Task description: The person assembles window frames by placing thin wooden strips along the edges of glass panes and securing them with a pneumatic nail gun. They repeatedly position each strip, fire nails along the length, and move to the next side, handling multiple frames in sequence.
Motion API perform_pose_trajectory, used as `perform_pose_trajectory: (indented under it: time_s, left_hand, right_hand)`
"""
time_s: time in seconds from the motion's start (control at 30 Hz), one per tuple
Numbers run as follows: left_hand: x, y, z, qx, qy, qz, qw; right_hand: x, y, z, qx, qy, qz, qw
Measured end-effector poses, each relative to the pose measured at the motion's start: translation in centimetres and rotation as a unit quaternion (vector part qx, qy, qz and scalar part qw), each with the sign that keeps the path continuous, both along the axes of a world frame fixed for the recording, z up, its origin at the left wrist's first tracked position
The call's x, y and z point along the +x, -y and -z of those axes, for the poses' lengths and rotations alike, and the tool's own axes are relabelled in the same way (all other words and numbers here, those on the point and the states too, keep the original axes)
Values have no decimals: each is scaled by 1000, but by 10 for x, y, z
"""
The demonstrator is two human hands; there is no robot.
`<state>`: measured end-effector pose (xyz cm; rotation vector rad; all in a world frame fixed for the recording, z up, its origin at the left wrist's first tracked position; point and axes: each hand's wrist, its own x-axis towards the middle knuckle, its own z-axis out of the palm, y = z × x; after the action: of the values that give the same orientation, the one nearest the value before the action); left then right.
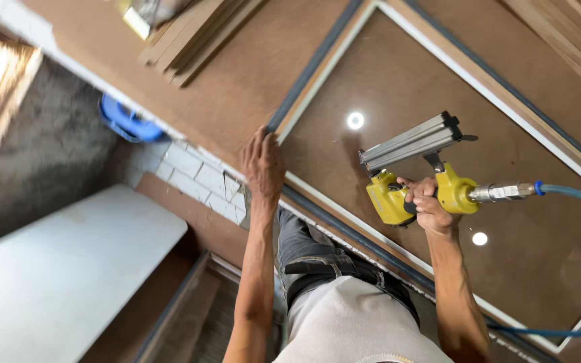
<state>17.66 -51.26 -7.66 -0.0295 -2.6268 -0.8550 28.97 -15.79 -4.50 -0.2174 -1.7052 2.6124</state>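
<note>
Left hand (262,165) flat, fingers spread, pressing the corner of the glazed frame (317,67) on the workbench (237,74). Right hand (428,202) clenched around the grip of the yellow nail gun (411,171), held above the glass; blue air hose (576,195) trails rightward.

Brown workbench (237,87) under framed glass panel (438,87), wood strips (193,37).

frame (317,74) far corner cropped, blue hose (576,195) perhaps continuing offscreen

Yellow pneumatic nail gun (408,181) with grey metal magazine, blue hose attached: handle inside right fingers (421,195). Grey-and-white-edged glossy brown framed panel (398,81): corner under left fingers (263,144).
</note>
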Motion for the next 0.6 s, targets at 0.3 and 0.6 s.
perform_pose_trajectory:
  time_s: [0.3,0.6]
  left_hand:
    - [-7,-176,-25,-83,-30,188,978]
    - [-53,-449,-20,-80,-102,511,850]
  right_hand:
    - [238,-241,-2,-136,-93,484,860]
    - [416,-453,-17,-327,-191,635,673]
